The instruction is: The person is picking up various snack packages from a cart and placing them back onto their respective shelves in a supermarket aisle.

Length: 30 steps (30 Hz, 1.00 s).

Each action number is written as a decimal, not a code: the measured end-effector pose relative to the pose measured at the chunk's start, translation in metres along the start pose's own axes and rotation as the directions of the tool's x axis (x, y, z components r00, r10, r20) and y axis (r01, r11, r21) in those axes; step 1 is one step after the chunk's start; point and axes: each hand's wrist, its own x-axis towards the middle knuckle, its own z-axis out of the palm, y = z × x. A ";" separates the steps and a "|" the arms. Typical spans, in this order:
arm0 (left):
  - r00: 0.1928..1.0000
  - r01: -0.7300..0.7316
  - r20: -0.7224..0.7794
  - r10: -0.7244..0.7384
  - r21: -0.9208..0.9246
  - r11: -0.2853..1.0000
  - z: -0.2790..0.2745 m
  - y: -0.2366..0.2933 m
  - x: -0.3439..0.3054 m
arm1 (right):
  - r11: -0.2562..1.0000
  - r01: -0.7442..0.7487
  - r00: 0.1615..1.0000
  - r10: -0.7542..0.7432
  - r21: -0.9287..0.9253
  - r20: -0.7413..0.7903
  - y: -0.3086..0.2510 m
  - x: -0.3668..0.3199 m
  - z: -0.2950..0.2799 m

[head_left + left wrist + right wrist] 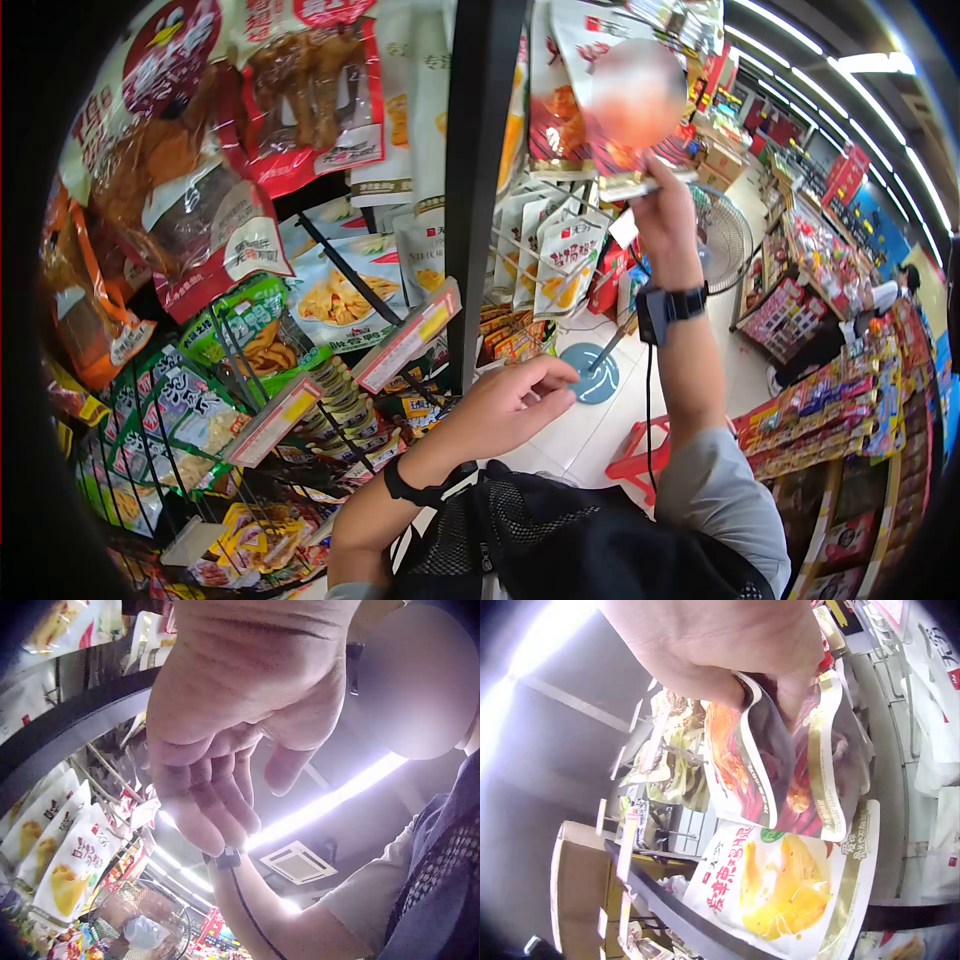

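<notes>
Rack: from where I stand, a black post (478, 190) runs down the frame left of centre, with goods on both sides of it.
Prongs: black rods (345, 265) jut out at left, ending in price labels (408, 337).
Left side: brown-meat packs (175, 195) crowd the upper left, green bags (165, 400) the lower left.
Past the post: white pouches (568, 255) hang in a row at centre; above them are red-and-white packets (560, 115), their hook hidden from me.
Floor: pale tiles (570, 448), lower centre, bearing a round blue fan base (580, 385) and a red stool (632, 460).
Right shelving: bright packets (850, 415), ranked lower right.
</notes>
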 end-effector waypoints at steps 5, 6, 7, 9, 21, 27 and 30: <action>0.990 0.140 0.009 -0.140 0.000 0.990 -0.010 -0.016 -0.028 | 0.990 -0.090 0.996 0.090 -0.109 -0.001 0.013 -0.002 0.008; 0.987 0.158 -0.004 -0.158 -0.006 0.987 -0.012 -0.020 -0.033 | 0.982 -0.120 0.993 0.122 -0.144 0.003 0.012 -0.002 0.001; 0.984 0.175 -0.018 -0.175 -0.014 0.984 -0.014 -0.023 -0.038 | 0.972 -0.152 0.988 0.156 -0.181 0.007 0.011 -0.003 -0.008; 0.979 0.199 -0.036 -0.200 -0.038 0.979 -0.018 -0.031 -0.045 | 0.970 -0.158 0.987 0.159 -0.186 -0.007 0.006 -0.011 -0.021; 0.907 0.414 -0.030 -0.419 -0.108 0.904 -0.019 -0.070 -0.055 | 0.847 0.024 0.990 -0.093 -0.531 -0.103 0.051 -0.143 -0.122; 0.893 0.449 -0.003 -0.450 -0.083 0.890 0.006 -0.069 -0.007 | 0.848 -0.138 0.988 0.085 -0.512 -0.125 0.096 -0.091 -0.202; 0.876 0.482 0.046 -0.480 -0.096 0.871 0.024 -0.084 0.032 | 0.819 -0.187 0.982 0.136 -0.542 -0.132 0.101 -0.047 -0.235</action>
